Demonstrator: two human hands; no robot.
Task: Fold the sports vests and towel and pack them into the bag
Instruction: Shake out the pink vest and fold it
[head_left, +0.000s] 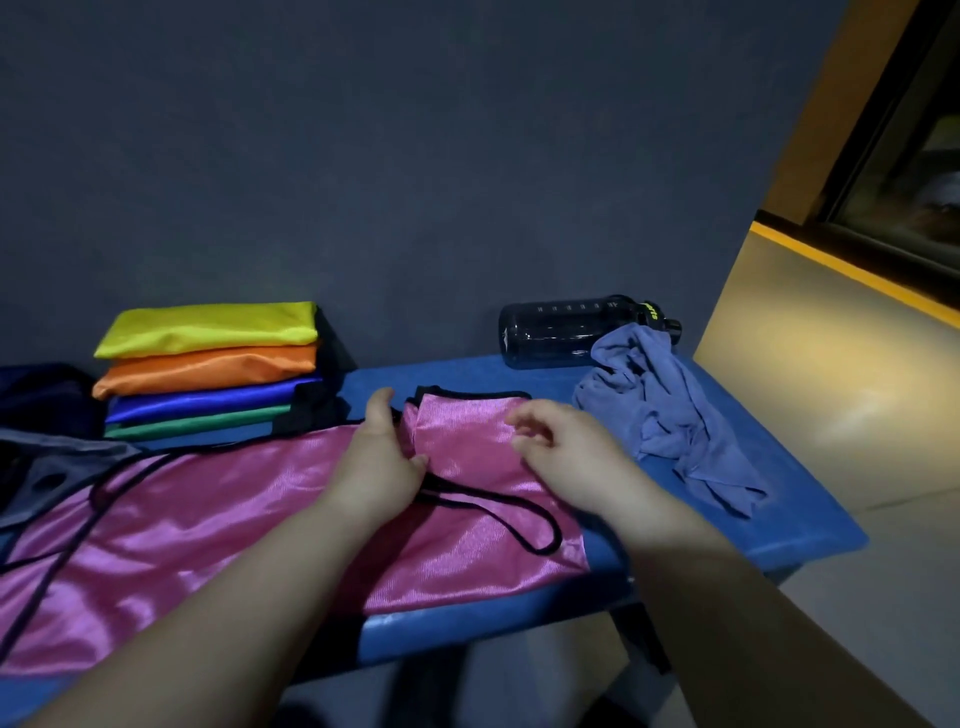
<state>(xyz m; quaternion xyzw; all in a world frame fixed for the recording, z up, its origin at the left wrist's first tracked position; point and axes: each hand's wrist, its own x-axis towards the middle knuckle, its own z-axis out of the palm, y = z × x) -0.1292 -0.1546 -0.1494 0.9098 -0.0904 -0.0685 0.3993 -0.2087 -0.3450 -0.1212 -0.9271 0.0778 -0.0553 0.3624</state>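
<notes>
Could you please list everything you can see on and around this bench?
folded vests: four, yellow, orange, blue and green, stacked at bench's left rear
pink vest: one, pink with black trim, spread along bench front
towel: one, blue-grey, crumpled at right end
bottle: one, dark, on its side behind towel
bag: one, dark grey, far left
bench: one, blue, under everything
hands: two; left hand flat on pink vest, right hand over it, fingers curled
</notes>
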